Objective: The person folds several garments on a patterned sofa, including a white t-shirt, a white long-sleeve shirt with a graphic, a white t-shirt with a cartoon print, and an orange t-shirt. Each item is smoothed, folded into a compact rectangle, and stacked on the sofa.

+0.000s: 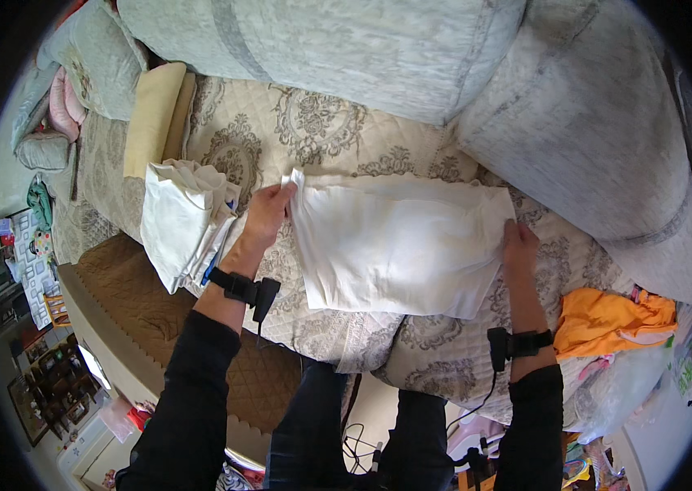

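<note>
Fingers of the left hand (268, 211) pinch one end of the white cloth (399, 244), keeping it stretched flat. Opposite that pinch, the right hand (519, 247) closes on the far edge; a folded pile (178, 221) lies outside the left grip.

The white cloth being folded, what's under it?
The white cloth lies on a patterned quilted sofa cover, which shows all around it. Whatever lies directly beneath the cloth is hidden.
</note>
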The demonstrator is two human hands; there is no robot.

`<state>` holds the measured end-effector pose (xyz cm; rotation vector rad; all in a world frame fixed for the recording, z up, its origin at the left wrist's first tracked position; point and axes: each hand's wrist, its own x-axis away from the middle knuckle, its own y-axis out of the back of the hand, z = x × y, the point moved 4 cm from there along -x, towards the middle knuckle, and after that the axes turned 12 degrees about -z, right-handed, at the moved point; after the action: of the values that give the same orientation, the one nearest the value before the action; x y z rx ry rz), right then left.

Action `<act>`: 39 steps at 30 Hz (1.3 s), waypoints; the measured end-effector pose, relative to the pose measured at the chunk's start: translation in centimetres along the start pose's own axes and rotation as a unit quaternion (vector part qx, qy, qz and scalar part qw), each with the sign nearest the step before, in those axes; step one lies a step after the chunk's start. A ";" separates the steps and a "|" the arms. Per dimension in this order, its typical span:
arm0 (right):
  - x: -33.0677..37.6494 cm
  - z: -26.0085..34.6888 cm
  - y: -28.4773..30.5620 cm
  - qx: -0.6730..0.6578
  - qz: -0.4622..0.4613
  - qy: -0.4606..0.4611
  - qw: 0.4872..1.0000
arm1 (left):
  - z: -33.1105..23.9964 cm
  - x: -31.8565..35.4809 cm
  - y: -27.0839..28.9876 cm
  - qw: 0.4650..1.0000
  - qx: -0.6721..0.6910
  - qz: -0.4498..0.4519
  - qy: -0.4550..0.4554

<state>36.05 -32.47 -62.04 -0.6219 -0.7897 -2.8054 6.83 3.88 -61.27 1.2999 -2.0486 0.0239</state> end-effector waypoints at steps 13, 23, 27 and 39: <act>3.4 1.0 -2.8 -0.175 0.113 -0.187 0.960 | 0.5 5.1 -1.5 0.965 0.189 0.080 0.162; 8.1 6.2 -0.6 -0.184 0.364 -0.011 0.913 | -4.3 8.6 10.0 0.951 0.265 0.150 0.047; 10.2 -2.2 -5.5 0.003 0.309 -0.028 0.951 | 5.5 8.2 8.7 0.991 0.091 0.047 0.088; 12.7 -1.4 -7.1 0.108 0.152 0.048 0.981 | 6.9 8.2 6.9 0.973 -0.217 0.027 0.070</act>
<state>22.32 -27.67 -60.91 -0.5175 -0.8823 -2.4146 -4.47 -1.67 -59.52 0.9415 -1.8367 -0.2859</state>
